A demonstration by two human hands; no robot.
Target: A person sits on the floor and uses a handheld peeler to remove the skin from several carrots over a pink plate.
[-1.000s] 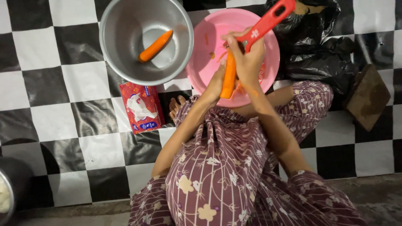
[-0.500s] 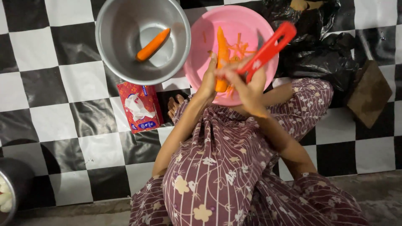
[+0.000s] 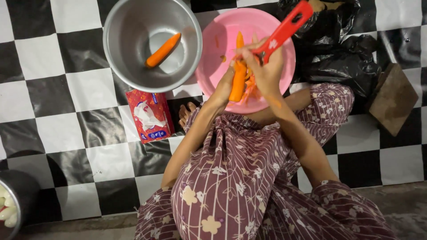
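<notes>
Carrot [image 3: 238,80], orange, held upright over the pink basin [image 3: 213,58] at upper centre of the frame, lower end gripped by the left hand [image 3: 223,87].
Peeler [image 3: 284,29], red plastic handle, slanting up to the upper right; right hand [image 3: 267,71] wrapped tight around its lower part, head laid against the carrot.
Step in hand, as judged: peeling, mid-carrot. Orange strips [image 3: 252,84] lie in the basin just beside the hands. The next stroke would call for a turn of the carrot to bring unpeeled skin under the blade, with the left fingers kept clear of it.
Metal bowl [image 3: 115,49], upper left, touching the basin's rim; one carrot [image 3: 163,50] lies inside.
Red packet [image 3: 150,114], on the black-and-white checked floor [image 3: 62,89], below the bowl.
Black plastic bag [image 3: 347,58], upper right; brown block [image 3: 393,100] at its right.
Hard to make out: the blade is hidden behind the right hand; how much skin remains cannot be told. A dark pot [image 3: 13,202] with pale contents is cut off at lower left. Toes [image 3: 184,113] show beside the packet.
</notes>
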